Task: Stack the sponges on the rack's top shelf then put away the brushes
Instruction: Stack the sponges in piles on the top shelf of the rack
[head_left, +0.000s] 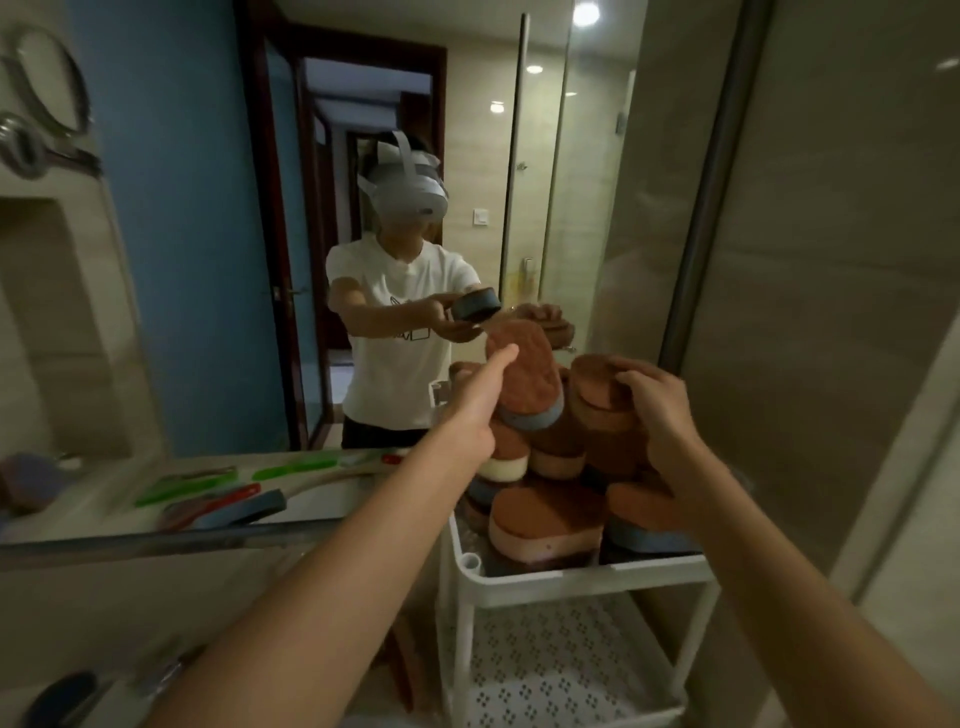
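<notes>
Sponges (545, 525) are lying heaped on the top shelf of the white rack (571, 577), lower right of centre. Above them the left hand (470, 415) is gripping a tilted brown-and-blue sponge (524, 384), and the right hand (660, 410) is curling its fingers over the pile's top sponge (597, 387). Brushes (218, 499) are lying on the table (104, 509) at left. Behind, a mirror (208, 260) is reflecting the person.

Brown sponges (550, 499) heaped on top shelf (571, 577)

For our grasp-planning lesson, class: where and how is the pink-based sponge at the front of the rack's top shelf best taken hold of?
Probably by its rounded left end, coming from the front-left. The pink-based sponge lies flat; that end looks clear, while a blue-based sponge abuts its right end and others pile behind.
</notes>
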